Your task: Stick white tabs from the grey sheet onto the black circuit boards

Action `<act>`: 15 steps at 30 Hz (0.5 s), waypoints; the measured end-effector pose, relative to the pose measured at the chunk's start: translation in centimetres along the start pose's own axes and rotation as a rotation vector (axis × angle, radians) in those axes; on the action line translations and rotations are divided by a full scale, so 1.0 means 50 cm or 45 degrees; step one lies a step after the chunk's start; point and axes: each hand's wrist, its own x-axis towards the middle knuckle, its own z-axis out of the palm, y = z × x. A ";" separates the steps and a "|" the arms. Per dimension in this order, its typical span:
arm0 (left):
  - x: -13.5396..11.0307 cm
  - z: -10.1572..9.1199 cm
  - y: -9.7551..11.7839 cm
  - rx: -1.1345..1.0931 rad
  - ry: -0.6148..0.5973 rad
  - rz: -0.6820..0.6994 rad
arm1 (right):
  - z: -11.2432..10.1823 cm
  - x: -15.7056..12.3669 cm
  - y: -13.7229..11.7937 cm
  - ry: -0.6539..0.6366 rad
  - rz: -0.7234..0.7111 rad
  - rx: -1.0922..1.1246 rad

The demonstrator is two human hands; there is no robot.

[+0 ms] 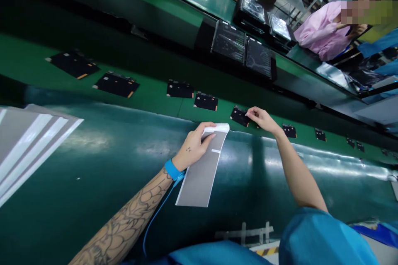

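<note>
One tilted head camera looks forward and down at the nearby hands [193, 145] [261, 119].

Sheets [18, 132] at left were cut off by the frame edge. Left hand [194, 147] covered part of the strip [199, 184]. Boards [350, 142] at far right were too small to detail.

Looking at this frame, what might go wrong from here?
The right hand has its fingertips at the edge of a black panel; a slip could nudge it askew.

The left hand grips the grey sheet near its white upper end, so that end might crease.

The blue cord from the wristband hangs near the sheet and could perhaps snag it.
</note>
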 end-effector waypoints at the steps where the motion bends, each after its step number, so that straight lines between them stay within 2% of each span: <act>1: 0.000 0.000 0.000 0.003 0.001 0.005 | -0.015 0.005 0.011 -0.029 0.027 -0.012; 3: 0.000 0.000 0.000 0.007 0.008 0.017 | -0.031 0.013 0.024 -0.080 0.046 -0.035; 8: -0.001 0.000 -0.001 0.010 0.002 0.013 | -0.034 0.022 0.031 -0.139 -0.006 -0.107; 15: -0.002 -0.001 -0.006 0.044 -0.008 -0.009 | -0.053 0.015 0.045 -0.155 0.107 -0.085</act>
